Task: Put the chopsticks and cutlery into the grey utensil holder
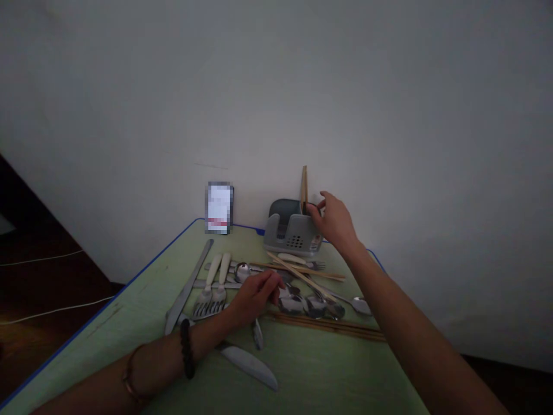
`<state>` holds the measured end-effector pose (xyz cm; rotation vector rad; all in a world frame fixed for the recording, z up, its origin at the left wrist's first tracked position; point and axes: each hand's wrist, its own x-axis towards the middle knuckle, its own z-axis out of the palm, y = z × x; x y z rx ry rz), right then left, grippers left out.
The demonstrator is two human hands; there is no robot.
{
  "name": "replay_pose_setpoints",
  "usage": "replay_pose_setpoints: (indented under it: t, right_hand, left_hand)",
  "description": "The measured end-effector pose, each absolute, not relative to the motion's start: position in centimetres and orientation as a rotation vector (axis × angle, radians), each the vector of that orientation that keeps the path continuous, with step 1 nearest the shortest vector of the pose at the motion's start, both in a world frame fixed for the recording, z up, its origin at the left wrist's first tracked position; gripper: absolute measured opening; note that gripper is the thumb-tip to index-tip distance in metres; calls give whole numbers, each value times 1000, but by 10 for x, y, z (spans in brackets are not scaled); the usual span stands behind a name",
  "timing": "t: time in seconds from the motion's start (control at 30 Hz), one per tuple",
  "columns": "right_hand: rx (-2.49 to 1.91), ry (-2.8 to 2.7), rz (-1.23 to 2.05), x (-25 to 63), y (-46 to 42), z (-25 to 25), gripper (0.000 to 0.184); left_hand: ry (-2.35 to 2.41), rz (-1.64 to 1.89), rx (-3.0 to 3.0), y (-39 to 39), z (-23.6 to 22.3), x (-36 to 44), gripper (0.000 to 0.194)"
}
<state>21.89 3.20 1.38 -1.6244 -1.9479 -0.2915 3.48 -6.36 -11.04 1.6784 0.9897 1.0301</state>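
A grey plastic cutlery caddy point(290, 234) stands at the table's far edge against the wall, with wooden chopsticks point(304, 188) upright in it. My right hand point(334, 222) reaches to the caddy's right rim, fingers pinched at the chopsticks' lower part. My left hand point(256, 295) lies curled on the heap of cutlery at the table's middle, fingers closed over a spoon point(290, 298). Around it lie forks point(212, 285) with pale handles, several spoons point(317, 305), loose chopsticks point(302, 275) and table knives point(188, 288).
The table point(129, 323) has a green top with a blue edge and butts against a white wall. A small upright card or screen point(219, 207) leans at the back. One knife point(250, 363) lies nearer me. Long chopsticks point(332, 326) lie to the right. White cables cross the dark floor at the left.
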Motion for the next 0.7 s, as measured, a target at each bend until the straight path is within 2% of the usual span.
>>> replay_pose_setpoints:
  t: [0.13,0.27,0.4,0.53,0.7]
  right_hand:
    - [-1452,-1973,-204,237,-19,-2,34]
    - [-1515,-2404,274,250,-50,-6,24]
    - [-1598,-2774,661,247,-65,-8,23]
    - [-1633,-2927,664,232,-74,-19,21]
    - [-1794,-2936,453,214,-79,-29,17]
  left_hand:
    - [1016,1081,1783,-64,-112,33,32]
    - [1082,1207,2097,-67,-111,31,16]
    - [1038,1215,2470,-70,-111,31,14]
    - [1038,1106,2624,-70,-113,32,13]
    - [1091,1088,2565,-66,-116,30,13]
